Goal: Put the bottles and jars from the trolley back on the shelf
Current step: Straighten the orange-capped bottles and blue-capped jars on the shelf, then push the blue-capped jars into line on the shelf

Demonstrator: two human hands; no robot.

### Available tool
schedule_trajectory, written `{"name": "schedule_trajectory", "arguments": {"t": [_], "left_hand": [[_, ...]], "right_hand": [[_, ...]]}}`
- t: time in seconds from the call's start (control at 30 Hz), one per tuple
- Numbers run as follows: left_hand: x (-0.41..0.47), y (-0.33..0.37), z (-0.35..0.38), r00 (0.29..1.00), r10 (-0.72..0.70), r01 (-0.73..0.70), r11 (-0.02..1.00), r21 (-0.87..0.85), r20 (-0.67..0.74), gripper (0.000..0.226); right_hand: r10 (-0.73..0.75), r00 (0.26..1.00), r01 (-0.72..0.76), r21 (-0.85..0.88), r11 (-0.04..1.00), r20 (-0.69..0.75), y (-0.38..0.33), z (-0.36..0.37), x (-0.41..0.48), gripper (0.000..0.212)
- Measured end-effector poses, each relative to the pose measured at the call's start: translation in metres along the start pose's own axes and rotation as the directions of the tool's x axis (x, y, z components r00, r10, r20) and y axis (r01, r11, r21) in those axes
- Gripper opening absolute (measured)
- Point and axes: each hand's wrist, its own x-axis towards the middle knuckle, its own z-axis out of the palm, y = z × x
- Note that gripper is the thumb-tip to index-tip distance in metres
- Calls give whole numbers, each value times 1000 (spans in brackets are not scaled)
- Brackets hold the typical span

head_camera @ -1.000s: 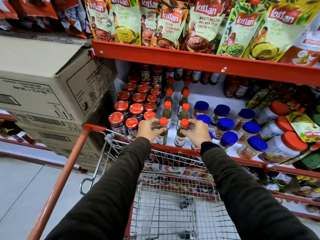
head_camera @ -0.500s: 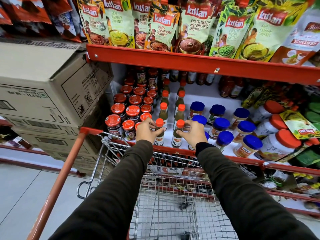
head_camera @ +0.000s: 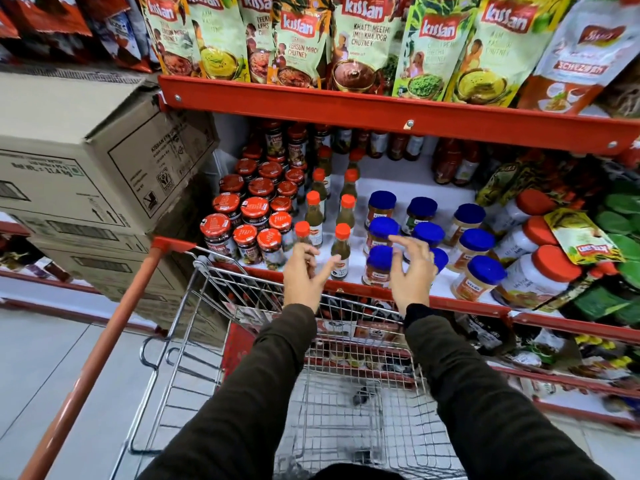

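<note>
Two slim green sauce bottles with orange caps stand at the shelf's front edge, one (head_camera: pixel 303 233) at the left and one (head_camera: pixel 341 249) at the right. My left hand (head_camera: pixel 304 273) hovers just in front of them with its fingers spread, holding nothing. My right hand (head_camera: pixel 410 268) is open too, in front of the blue-lidded jars (head_camera: pixel 380 261). The wire trolley (head_camera: pixel 277 327) stands below my arms; its basket looks bare, with only the floor showing through the mesh.
Red-lidded jars (head_camera: pixel 254 216) fill the shelf's left side; larger white jars with orange lids (head_camera: pixel 540 271) lie at the right. The red upper shelf (head_camera: pixel 381 112) carries chutney pouches. Stacked cardboard boxes (head_camera: pixel 97 161) stand left of the trolley's orange handle (head_camera: pixel 104 341).
Both hands have let go of the two orange-capped bottles, which now stand on the shelf's front edge. The hands have pulled back a little and opened.
</note>
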Motion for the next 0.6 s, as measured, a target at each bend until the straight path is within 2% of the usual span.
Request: {"name": "schedule_trajectory", "arguments": {"t": [0.1, 0.2, 0.3, 0.4, 0.47, 0.53, 0.6], "left_hand": [[-25, 6, 36, 994, 40, -36, 998, -41, 103, 28], [-45, 24, 74, 971, 30, -7, 995, -95, 238, 26], [-57, 42, 113, 917, -121, 202, 962, -181, 380, 46], [-62, 63, 138, 764, -374, 549, 805, -226, 526, 101], [-59, 69, 154, 687, -426, 654, 716, -246, 588, 129], [-59, 68, 163, 656, -430, 693, 670, -268, 621, 129], [-63, 68, 170, 641, -496, 722, 649, -241, 585, 106]], "right_hand": [[87, 995, -85, 58, 995, -46, 26, -21, 0, 26], [199, 978, -207, 201, 958, 58, 44, -46, 3, 37], [308, 920, -373, 298, 879, 242, 60, -61, 11, 53], [426, 803, -573, 344, 743, 418, 71, -67, 24, 67], [456, 747, -647, 371, 666, 484, 73, -72, 32, 66], [410, 750, -638, 407, 654, 519, 72, -79, 39, 62], [360, 740, -643, 441, 626, 567, 71, -95, 41, 61]]}}
